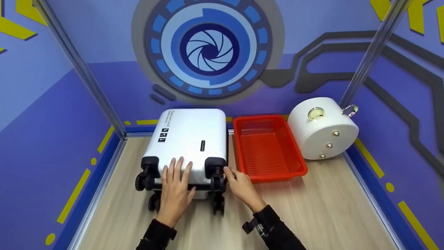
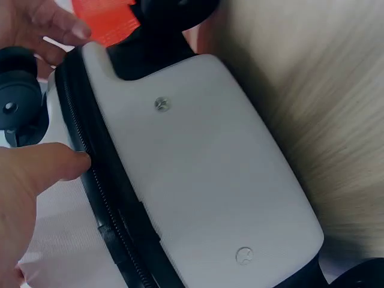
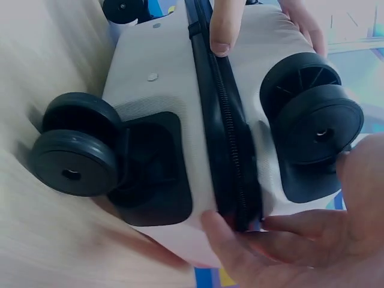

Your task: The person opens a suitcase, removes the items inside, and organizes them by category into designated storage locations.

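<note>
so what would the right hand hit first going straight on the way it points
The white suitcase, most likely: in the head view, the right hand points at its side, close by a black wheel. Whether any gap remains is hard to judge.

2 arms (image 1: pixel 282 232) reach forward; left fingers (image 1: pixel 178 171) spread, right fingers (image 1: pixel 230 174) curled.
</note>
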A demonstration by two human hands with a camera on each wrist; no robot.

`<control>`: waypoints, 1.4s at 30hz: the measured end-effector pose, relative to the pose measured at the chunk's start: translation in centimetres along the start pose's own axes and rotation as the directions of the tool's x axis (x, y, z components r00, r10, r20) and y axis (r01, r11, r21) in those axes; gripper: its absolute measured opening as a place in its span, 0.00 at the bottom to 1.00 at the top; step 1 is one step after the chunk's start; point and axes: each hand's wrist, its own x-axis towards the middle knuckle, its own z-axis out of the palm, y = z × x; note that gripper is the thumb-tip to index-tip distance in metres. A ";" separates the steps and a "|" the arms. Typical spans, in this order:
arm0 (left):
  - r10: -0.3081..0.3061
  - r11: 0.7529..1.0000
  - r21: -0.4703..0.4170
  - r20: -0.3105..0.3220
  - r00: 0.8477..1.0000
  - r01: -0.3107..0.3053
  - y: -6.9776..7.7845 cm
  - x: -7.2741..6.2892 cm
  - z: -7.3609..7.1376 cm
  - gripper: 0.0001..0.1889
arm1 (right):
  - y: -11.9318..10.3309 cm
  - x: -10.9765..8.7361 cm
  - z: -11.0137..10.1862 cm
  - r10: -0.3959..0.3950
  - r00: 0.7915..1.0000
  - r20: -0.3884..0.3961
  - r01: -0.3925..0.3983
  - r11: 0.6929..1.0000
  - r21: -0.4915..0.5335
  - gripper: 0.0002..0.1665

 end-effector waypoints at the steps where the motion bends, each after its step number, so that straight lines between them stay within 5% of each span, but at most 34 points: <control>1: 0.001 1.000 0.008 0.005 1.000 -0.001 0.0 -0.1 0.1 0.58 | 0.1 0.0 0.1 -0.006 1.000 -0.009 0.006 1.000 -0.007 0.47; 5: 0.022 0.999 0.039 0.009 1.000 -0.022 0.2 -0.1 0.2 0.59 | 0.0 0.1 0.2 -0.028 0.999 -0.044 0.029 0.999 0.015 0.42; 12: 0.038 0.998 0.059 -0.012 0.999 -0.037 0.6 -0.1 0.5 0.59 | 0.0 0.0 0.4 0.101 0.993 -0.054 -0.085 0.965 0.247 0.36; 16: 0.037 0.997 0.069 -0.029 0.999 -0.035 0.5 0.1 0.5 0.59 | -0.5 0.0 0.2 0.050 0.997 -0.052 -0.039 0.980 0.196 0.32; 24: 0.023 0.996 0.085 -0.045 0.999 -0.019 0.5 0.0 0.7 0.59 | -0.9 -0.2 0.5 -0.019 1.000 -0.024 0.024 0.967 0.253 0.32; 34: -0.007 0.996 0.085 -0.049 0.999 0.011 0.6 0.4 0.9 0.61 | -2.0 -0.4 1.5 -0.085 0.986 -0.142 0.135 0.909 0.394 0.31; 42: -0.045 0.985 0.166 -0.021 0.999 0.047 0.7 0.5 1.1 0.68 | -2.7 -0.3 2.1 -0.151 0.981 -0.120 0.188 0.891 0.414 0.32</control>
